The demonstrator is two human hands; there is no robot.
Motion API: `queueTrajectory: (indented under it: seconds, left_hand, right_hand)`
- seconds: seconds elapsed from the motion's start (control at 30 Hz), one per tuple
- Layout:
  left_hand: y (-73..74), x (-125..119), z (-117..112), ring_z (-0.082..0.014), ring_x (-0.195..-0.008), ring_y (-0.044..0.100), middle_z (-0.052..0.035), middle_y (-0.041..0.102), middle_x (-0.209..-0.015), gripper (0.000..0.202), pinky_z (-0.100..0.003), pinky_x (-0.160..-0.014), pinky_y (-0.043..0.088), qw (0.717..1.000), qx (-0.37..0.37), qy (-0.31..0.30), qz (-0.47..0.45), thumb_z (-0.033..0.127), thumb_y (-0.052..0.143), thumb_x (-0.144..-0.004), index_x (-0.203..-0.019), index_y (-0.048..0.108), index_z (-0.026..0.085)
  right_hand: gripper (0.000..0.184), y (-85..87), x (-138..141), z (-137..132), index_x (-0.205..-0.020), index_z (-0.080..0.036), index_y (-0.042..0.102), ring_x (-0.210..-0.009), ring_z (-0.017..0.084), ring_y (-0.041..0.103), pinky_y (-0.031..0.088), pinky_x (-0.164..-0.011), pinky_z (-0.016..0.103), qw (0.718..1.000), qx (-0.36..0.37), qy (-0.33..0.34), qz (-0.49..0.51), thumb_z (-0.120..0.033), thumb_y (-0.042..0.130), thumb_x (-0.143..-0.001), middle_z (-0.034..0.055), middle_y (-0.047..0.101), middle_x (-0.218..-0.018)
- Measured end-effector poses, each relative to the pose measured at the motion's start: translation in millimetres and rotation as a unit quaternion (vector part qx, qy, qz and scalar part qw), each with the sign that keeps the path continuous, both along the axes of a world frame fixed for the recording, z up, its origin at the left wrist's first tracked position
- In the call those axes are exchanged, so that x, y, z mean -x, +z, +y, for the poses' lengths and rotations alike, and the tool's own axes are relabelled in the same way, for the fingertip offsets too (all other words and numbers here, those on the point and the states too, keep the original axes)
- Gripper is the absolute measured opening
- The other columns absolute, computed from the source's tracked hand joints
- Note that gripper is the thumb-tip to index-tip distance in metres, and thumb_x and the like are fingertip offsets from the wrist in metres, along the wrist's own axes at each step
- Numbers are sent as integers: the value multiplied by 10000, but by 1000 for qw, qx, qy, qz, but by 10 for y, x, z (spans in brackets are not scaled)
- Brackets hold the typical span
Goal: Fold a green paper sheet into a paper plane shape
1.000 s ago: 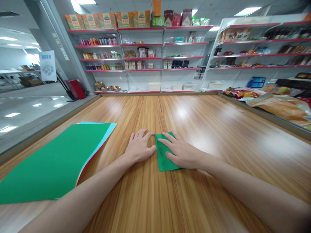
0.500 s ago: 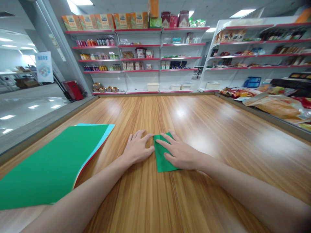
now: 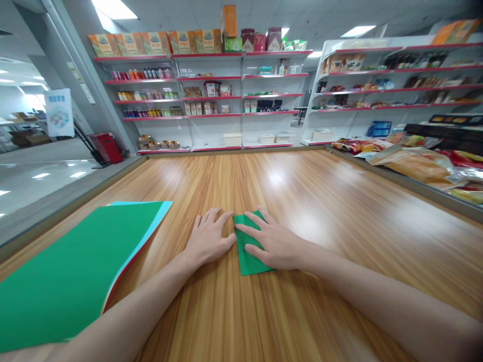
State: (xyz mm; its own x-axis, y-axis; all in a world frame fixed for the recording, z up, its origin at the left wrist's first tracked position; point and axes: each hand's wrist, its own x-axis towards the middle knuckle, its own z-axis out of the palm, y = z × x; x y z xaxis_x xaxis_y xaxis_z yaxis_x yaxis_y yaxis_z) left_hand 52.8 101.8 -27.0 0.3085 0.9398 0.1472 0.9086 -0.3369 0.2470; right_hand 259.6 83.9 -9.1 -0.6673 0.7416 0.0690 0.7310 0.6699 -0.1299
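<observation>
A small green piece of paper [image 3: 247,255], seemingly folded, lies on the wooden table [image 3: 226,322] in front of me. My right hand [image 3: 277,244] rests flat over its right part with the fingers spread, hiding that side. Just left of the paper, my left hand [image 3: 211,236] is on the tabletop, fingers apart, its thumb close to the paper's left edge. Whether that thumb touches the edge I cannot tell. Neither hand grasps anything.
At the left lies a stack of large coloured sheets [image 3: 75,261], green on top, with blue and red edges showing. Packaged snacks [image 3: 415,163] lie beyond the table's right rim. Stocked shelves [image 3: 207,78] stand behind the table, and a red box [image 3: 107,148] is on the floor at left.
The view has tilted up slightly, so everything sits a little lower. My right hand's fingers have shifted slightly left across the green paper. My left hand stays beside it.
</observation>
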Motion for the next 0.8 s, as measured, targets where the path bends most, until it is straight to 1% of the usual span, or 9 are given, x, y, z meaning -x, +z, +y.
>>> queueTrajectory:
  seconds: [0.13,0.43,0.6,0.8]
  left_hand:
    - [9,-1,-1,-305,-1352,339,-99,398,-1453,570,-542,-1108,220,1000,4,1,3,460,484,-832,-1377,442,297]
    - [5,8,-12,-305,-1346,346,-94,404,-1446,556,-535,-1106,232,1000,-1,5,6,471,480,-835,-1365,455,305]
    - [-1,15,-12,-297,-1364,322,-88,395,-1454,558,-535,-1114,217,1000,-2,3,6,455,477,-833,-1370,443,307]
    - [-20,12,-7,-293,-1368,318,-87,402,-1448,546,-542,-1114,213,1000,-9,3,7,455,468,-838,-1364,445,314]
  right_hand:
    - [543,-9,-3,12,-1432,-239,402,-1409,334,198,156,-1132,557,1000,6,-2,4,-480,369,-946,106,382,-1479]
    - [524,-23,6,23,-1419,-248,420,-1401,341,216,134,-1133,576,999,19,4,26,-461,387,-941,97,423,-1451]
    - [522,-40,-6,34,-1413,-259,427,-1399,350,219,157,-1125,580,999,24,-3,30,-463,405,-933,93,409,-1462]
    - [527,-30,-23,40,-1414,-253,426,-1403,344,214,155,-1125,578,999,22,10,31,-462,420,-930,104,400,-1465]
